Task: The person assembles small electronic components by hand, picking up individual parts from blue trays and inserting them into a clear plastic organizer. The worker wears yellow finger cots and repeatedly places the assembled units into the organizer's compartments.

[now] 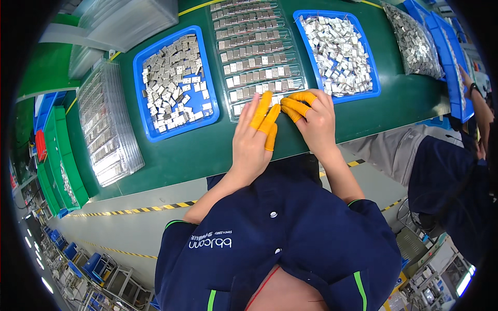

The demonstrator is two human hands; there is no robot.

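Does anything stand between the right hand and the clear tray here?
Nothing visible does: the right hand is at the near end of the clear tray, fingertips at its nearest row. The left hand is close beside; contact beneath the fingertips is hidden.

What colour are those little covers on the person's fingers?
The finger cots are bright yellow-orange, seen best in the head view.

The table (176, 163) is green; pieces (252, 63), silvery; finger covers (261, 111), yellow-orange; floor tape (145, 208), striped yellow and black.
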